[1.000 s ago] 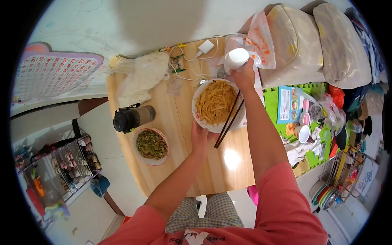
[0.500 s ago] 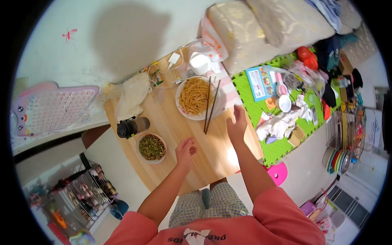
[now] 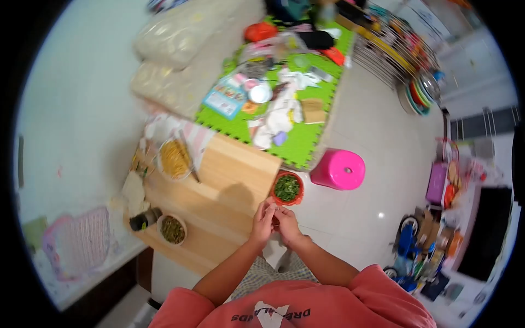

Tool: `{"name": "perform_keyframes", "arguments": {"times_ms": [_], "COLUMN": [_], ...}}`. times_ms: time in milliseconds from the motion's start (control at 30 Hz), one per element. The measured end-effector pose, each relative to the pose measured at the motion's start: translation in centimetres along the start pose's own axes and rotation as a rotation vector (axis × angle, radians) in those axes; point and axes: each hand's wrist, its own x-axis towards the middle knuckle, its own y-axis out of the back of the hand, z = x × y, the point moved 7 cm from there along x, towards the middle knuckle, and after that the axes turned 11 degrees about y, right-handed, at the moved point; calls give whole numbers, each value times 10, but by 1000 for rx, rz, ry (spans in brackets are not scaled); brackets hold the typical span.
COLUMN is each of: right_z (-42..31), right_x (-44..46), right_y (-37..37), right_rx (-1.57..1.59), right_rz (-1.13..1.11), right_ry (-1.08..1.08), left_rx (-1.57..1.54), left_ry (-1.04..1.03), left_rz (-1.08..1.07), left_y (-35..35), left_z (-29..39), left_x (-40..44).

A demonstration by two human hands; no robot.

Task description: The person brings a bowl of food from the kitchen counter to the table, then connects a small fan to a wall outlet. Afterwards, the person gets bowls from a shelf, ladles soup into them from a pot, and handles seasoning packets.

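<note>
My left hand (image 3: 263, 222) and my right hand (image 3: 286, 224) meet in front of my body, by the near right corner of the wooden table (image 3: 219, 205). Their fingers are drawn in and touch; anything between them is too small to make out. Just beyond the fingertips is a red bowl (image 3: 299, 199) of chopped greens (image 3: 287, 187), beside the table edge. On the tabletop are a plate of yellowish strips (image 3: 175, 159) with dark chopsticks (image 3: 193, 167) across its rim, and a bowl of chopped green-brown food (image 3: 173, 229).
A dark-lidded bottle (image 3: 144, 220) stands near the left bowl. Right of the red bowl is a pink stool (image 3: 339, 169) on the pale floor. Beyond the table, a green foam mat (image 3: 303, 156) carries cloths, a blue booklet (image 3: 225, 97) and a white cup (image 3: 260, 93).
My view has swung right, bringing the red bowl of greens into sight. My hands, apart over the table before, have come together at its corner.
</note>
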Motion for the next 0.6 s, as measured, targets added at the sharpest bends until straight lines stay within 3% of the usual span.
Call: {"name": "perform_keyframes", "arguments": {"times_ms": [67,133,200,333,467,600], "right_z": [-35,-76,-115,-204,-307,-426], "right_x": [-17,-32,-50,-82,-132,-179], "right_y": [41,96,173,350,543,679], "right_rx": [178,248,340,470,564,624], "right_rz": [123,98,123,155,372,427], "right_ry": [74,158,233,398,460,632], "left_rx": [64,173,326,495,506,674], "left_ry": [120,127,361,334,488,360], "left_rz": [-287,-351,-452,-650,-738,-885], "left_y": [-79,-151,-233,-425,-622,-801], "left_z": [-2,-10,-38,-103,-171,-175], "left_x": [-11,-15,-25,-39,-62,-99]}}
